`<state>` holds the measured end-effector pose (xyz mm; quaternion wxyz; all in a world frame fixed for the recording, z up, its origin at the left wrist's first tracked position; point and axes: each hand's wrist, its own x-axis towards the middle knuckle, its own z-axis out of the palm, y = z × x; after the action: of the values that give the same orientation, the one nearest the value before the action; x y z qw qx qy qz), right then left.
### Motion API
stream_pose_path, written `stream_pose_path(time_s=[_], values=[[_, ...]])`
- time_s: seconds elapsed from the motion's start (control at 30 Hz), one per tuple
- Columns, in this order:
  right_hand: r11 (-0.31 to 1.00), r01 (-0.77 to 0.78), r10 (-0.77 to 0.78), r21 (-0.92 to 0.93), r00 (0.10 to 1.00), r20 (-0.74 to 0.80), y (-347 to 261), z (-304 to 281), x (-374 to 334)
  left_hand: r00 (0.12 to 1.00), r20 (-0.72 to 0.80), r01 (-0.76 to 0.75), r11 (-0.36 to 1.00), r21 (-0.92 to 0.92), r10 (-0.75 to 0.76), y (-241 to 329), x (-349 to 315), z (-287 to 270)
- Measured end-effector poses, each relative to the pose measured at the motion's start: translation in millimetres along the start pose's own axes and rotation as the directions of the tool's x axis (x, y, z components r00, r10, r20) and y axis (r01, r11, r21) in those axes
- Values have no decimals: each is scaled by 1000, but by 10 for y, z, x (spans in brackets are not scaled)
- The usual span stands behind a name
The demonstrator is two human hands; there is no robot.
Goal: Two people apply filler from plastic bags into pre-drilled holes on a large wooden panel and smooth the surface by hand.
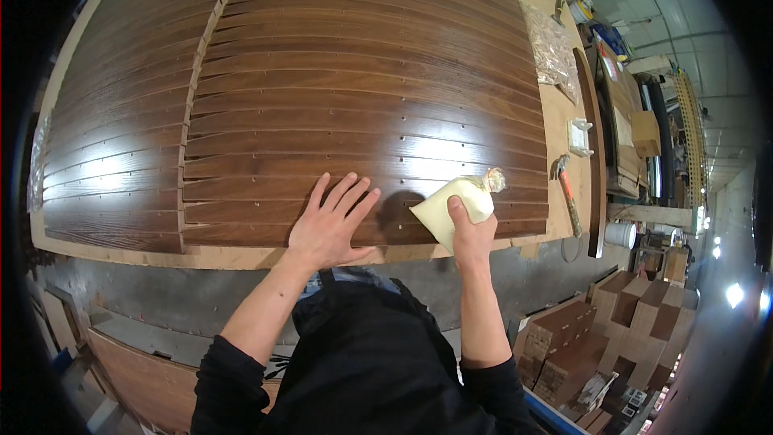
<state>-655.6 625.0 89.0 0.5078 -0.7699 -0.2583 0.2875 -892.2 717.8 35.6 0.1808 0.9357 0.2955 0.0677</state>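
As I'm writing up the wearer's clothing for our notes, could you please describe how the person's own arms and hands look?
The left hand and right hand are bare; no gloves, rings or watch show. Both forearms are bare up to plain black sleeves that end partway along them.

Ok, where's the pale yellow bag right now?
In the head view, the pale yellow bag is right of centre, held in the right hand over the brown boards, toward their near edge.
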Motion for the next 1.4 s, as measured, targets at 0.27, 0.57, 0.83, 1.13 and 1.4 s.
stream_pose_path(time_s=[0.27, 0.57, 0.83, 1.13, 1.4], values=[[1000, 15, -15, 3, 1000, -3, 35, 78, 49, 1000, 14, 1, 1000, -19, -1, 1, 12, -12], [999, 28, -27, -36, 999, 24, 32, 149, 70, 1000, -2, -3, 1000, -17, 3, -14, 12, 5], [997, 38, -39, 67, 999, 14, -196, 50, 134, 1000, -13, -11, 1000, -11, 11, -14, 20, -7], [998, 59, -59, -8, 998, 6, -149, 260, 334, 1000, 2, -5, 1000, -26, 5, -16, 3, 2], [996, 63, -62, -60, 998, 16, -130, 321, 393, 1000, 2, -4, 1000, -27, 4, -26, 12, 12]])
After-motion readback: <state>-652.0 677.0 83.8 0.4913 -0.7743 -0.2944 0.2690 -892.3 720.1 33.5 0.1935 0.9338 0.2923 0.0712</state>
